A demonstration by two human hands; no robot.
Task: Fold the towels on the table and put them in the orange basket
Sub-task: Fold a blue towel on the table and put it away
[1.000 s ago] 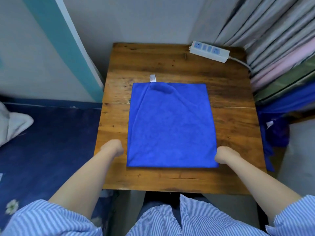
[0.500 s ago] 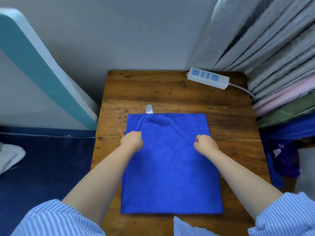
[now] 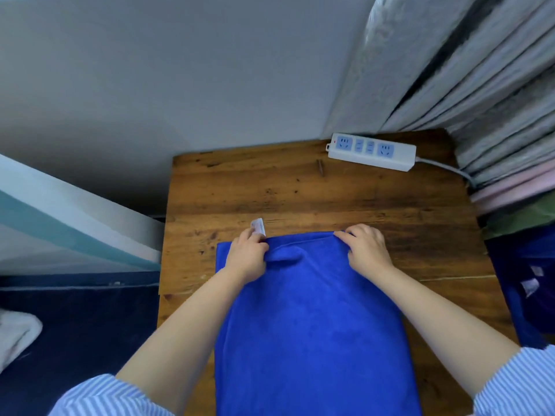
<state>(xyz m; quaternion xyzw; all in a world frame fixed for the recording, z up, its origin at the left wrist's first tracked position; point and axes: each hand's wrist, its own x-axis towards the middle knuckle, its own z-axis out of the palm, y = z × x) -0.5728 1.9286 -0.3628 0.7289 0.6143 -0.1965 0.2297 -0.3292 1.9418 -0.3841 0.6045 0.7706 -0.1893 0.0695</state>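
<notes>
While both hands grip its far edge, blue towel [image 3: 312, 319] flat, slightly rumpled

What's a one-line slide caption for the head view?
Both hands, left hand and right hand, pinch the far edge of a blue towel on a wooden table.

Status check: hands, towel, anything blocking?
Left hand and right hand both at far edge of blue towel, fingers curled on it. Towel flat on wooden table. Power strip at far corner, apart. Basket not in view.
</notes>
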